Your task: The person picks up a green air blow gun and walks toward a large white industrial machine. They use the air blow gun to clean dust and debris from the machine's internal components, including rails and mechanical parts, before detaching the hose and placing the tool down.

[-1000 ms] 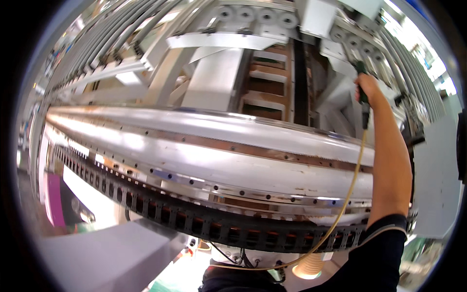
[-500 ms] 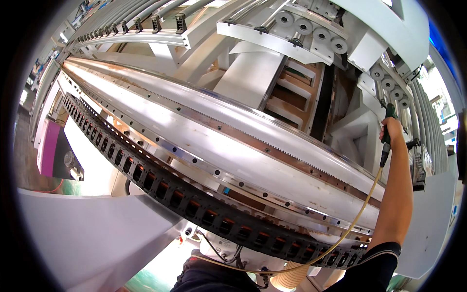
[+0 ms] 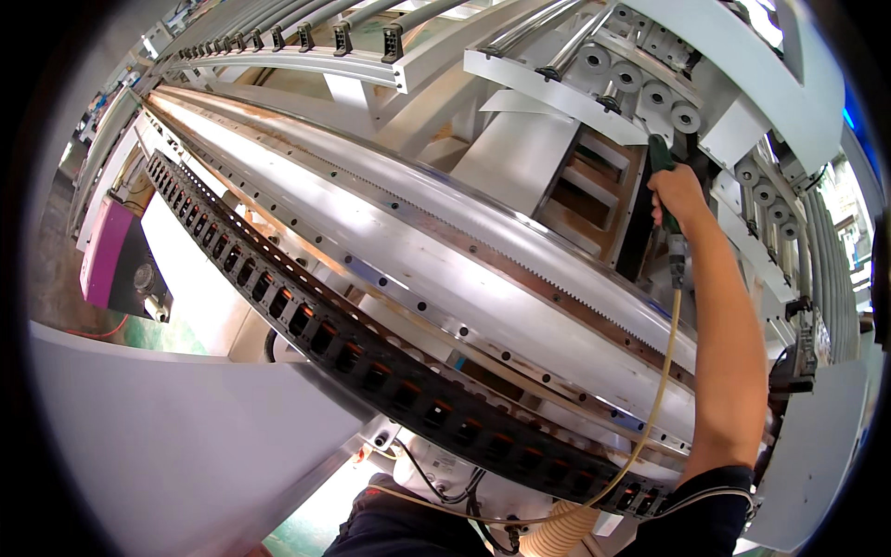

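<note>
My right hand [image 3: 682, 198] is wrapped round a green air blow gun [image 3: 662, 153], with the arm stretched far forward over the machine. A yellow air hose [image 3: 659, 399] runs from the gun's lower end back past my forearm and across my waist. The gun's tip lies close to a row of grey rollers [image 3: 626, 76]; whether it touches anything I cannot tell. Beneath the gun is a brown slotted frame [image 3: 594, 200]. A long pale metal beam [image 3: 371, 227] with a toothed rack [image 3: 473, 249] crosses below. My left hand is out of the picture.
A black cable chain [image 3: 376, 374] curves along the beam's near side. A grey panel [image 3: 186, 418] stands at the lower left, with a purple and black box [image 3: 116, 255] beyond it. Long grey rollers [image 3: 325, 19] line the far side. A ribbed beige duct [image 3: 561, 529] is near my waist.
My right hand has moved left with the air blow gun, from the right-hand rollers toward the middle roller row. The hose has swung along, and the whole view has shifted slightly.
</note>
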`<act>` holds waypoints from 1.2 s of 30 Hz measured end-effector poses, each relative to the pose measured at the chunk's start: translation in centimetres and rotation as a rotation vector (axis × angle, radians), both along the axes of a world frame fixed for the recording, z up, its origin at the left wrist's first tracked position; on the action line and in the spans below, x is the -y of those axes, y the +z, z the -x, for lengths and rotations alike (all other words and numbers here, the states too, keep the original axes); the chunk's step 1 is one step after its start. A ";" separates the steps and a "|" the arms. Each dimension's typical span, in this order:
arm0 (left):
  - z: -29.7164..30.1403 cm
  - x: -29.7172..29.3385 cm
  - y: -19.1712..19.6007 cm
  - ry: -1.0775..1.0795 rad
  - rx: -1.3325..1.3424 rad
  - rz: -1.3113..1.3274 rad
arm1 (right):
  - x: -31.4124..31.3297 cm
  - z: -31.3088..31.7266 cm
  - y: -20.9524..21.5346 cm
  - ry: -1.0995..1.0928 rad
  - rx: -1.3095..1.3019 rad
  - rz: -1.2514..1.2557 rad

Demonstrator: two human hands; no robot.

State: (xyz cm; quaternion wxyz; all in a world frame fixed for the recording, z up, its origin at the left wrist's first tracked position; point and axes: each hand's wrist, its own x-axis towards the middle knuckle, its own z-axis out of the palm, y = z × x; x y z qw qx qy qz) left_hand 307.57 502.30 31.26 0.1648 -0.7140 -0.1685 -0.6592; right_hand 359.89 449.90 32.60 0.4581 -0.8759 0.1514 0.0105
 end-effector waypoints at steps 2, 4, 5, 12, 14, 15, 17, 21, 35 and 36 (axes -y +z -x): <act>-1.0 -0.4 0.0 -0.034 -0.007 0.010 | -1.6 -0.9 -0.4 -0.014 0.009 0.040; -0.4 0.1 0.2 -0.026 -0.007 0.003 | -3.8 -1.7 -0.7 -0.012 0.026 0.054; -0.3 0.1 0.4 -0.031 -0.012 0.003 | -4.5 -1.8 -0.7 -0.029 0.027 0.058; -1.8 -0.2 1.0 -0.096 -0.029 0.027 | -8.1 -4.4 -0.4 -0.062 -0.008 0.100; -2.1 -0.4 1.3 -0.117 -0.027 0.029 | -8.4 -4.5 -0.1 -0.072 0.029 0.080; -2.2 -0.4 1.4 -0.122 -0.026 0.027 | -8.5 -4.5 0.0 -0.074 0.047 0.071; -2.4 -0.6 1.6 -0.139 -0.028 0.028 | -8.6 -4.4 0.0 -0.085 0.056 0.063; -3.0 -0.9 1.6 -0.168 -0.027 0.037 | -7.4 -3.7 0.5 -0.117 -0.027 0.157; -6.7 -0.2 2.9 -0.482 0.028 0.127 | -1.8 8.4 3.8 -0.222 -0.074 0.119; -8.2 -0.1 3.1 -0.546 0.017 0.157 | -1.1 10.1 4.8 -0.245 -0.121 0.150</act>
